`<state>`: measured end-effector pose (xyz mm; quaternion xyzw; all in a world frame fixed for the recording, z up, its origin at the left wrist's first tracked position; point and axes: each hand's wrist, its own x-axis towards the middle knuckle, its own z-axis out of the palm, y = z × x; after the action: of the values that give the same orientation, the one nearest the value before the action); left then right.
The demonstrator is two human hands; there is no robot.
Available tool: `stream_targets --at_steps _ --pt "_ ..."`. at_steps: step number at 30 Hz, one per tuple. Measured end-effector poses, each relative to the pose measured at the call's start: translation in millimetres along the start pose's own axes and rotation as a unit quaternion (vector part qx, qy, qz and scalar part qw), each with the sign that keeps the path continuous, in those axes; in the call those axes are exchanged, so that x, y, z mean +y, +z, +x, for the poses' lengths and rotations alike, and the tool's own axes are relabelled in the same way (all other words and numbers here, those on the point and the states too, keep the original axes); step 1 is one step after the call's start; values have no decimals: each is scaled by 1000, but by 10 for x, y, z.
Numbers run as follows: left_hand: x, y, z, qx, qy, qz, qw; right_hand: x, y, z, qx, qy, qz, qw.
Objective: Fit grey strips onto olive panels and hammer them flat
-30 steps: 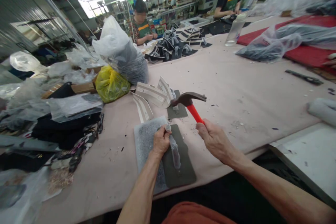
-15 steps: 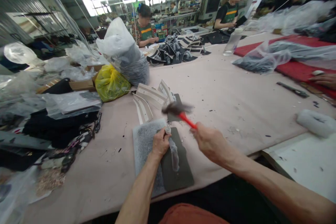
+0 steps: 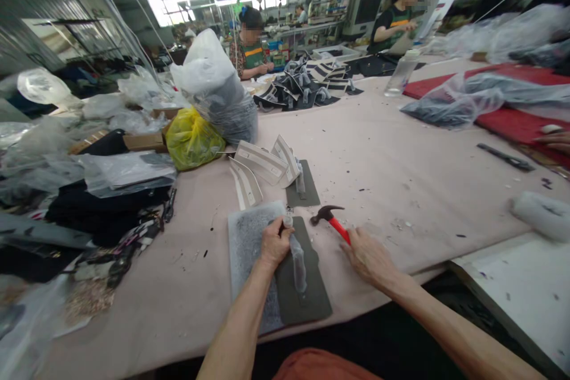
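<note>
Right hand (image 3: 367, 256) fingers around hammer (image 3: 330, 219)

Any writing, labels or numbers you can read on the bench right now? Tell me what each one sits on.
None can be read.
Hammer in the right hand: no marking shows.
Metal punch held by the left hand: no marking shows.
Yellow bag: no print visible.
Clear bottle: any label is too small to read.
White board at the far end: blurred.
</note>
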<state>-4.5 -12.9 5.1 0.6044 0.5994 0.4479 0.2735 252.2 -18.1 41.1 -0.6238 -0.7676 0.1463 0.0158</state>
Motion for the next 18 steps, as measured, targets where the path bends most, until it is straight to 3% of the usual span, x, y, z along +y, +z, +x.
stream_targets --at_steps 3,6,9,11,13,16,18 --pt "10 4 7 10 -11 -19 1000 -393 -62 -29 96 -164 66 980" --pt "-3 9 46 25 -41 -50 998 -793 -9 -31 59 -311 123 941" --pt "-55 -8 99 109 -115 -137 978 -965 213 -21 47 -331 104 937" --pt "-94 -53 105 159 -150 -197 956 -938 359 -28 76 -337 112 932" --pt "-119 -134 64 174 -157 -223 946 -852 437 -54 122 -364 146 912" --pt "-120 -315 -68 203 -145 -211 945 -764 406 -115 205 -401 218 866" --pt "-115 -448 -176 235 -142 -195 942 -799 309 -145 217 -402 291 841"
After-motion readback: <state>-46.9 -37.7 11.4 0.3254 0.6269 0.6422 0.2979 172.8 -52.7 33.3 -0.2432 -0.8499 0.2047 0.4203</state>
